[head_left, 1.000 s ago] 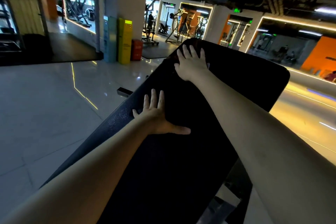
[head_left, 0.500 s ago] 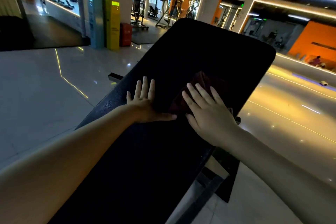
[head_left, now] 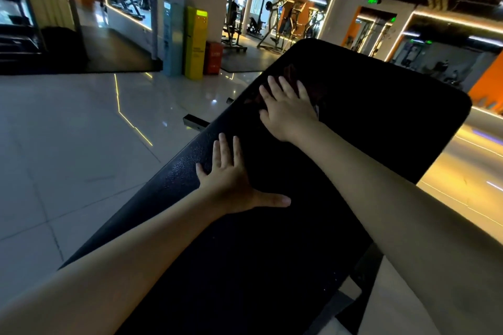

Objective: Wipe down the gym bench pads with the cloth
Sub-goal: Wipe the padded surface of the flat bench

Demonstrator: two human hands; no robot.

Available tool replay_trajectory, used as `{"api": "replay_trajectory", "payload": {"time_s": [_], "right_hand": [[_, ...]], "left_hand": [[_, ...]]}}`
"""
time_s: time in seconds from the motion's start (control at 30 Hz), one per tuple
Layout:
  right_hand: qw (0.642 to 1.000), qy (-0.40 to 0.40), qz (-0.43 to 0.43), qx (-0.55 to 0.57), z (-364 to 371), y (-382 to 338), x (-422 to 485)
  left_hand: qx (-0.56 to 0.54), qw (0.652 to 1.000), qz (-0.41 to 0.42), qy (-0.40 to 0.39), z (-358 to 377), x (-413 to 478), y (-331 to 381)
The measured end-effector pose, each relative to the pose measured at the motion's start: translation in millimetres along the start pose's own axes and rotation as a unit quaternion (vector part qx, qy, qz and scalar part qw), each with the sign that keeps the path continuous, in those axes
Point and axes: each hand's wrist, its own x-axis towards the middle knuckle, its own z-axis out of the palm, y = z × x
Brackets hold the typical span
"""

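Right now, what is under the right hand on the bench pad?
A dark reddish cloth lies flat on the bench pad, its edges showing beyond the right hand. The hand covers most of it, so its full size and folds cannot be seen.

No text legible. Dark print on the yellow cabinet [head_left: 194, 43] is blurring out; pale marks on the red box [head_left: 213, 58] are reading as smudges; the green ceiling sign [head_left: 373, 0] is glowing, characters indistinct.

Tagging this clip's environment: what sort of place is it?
Most likely a commercial gym: weight machines stand in the lit bays behind, and the right hand presses a cloth on a black padded bench.
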Motion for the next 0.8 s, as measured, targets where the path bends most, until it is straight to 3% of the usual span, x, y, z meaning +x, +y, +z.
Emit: {"api": "replay_trajectory", "payload": {"time_s": [0.27,0.5,0.67,0.8], "right_hand": [[1.000,-0.025,0.014,0.010,-12.0,-14.4,12.2],[1.000,-0.012,-0.003,0.027,15.3,-20.5,-130.9],[0.998,0.038,0.033,0.023,42.7,-37.1,-235.1],[0.997,0.045,0.066,0.018,57.0,-46.8,-264.1]], "left_hand": [[0.000,0.999,-0.032,-0.037,-6.0,-6.1,4.7],[0.048,0.996,0.005,-0.075,-12.7,-16.9,-6.6],[0.097,0.991,0.028,-0.088,-0.8,-34.0,-10.4],[0.116,0.990,0.027,-0.073,9.4,-35.4,-9.6]]}}
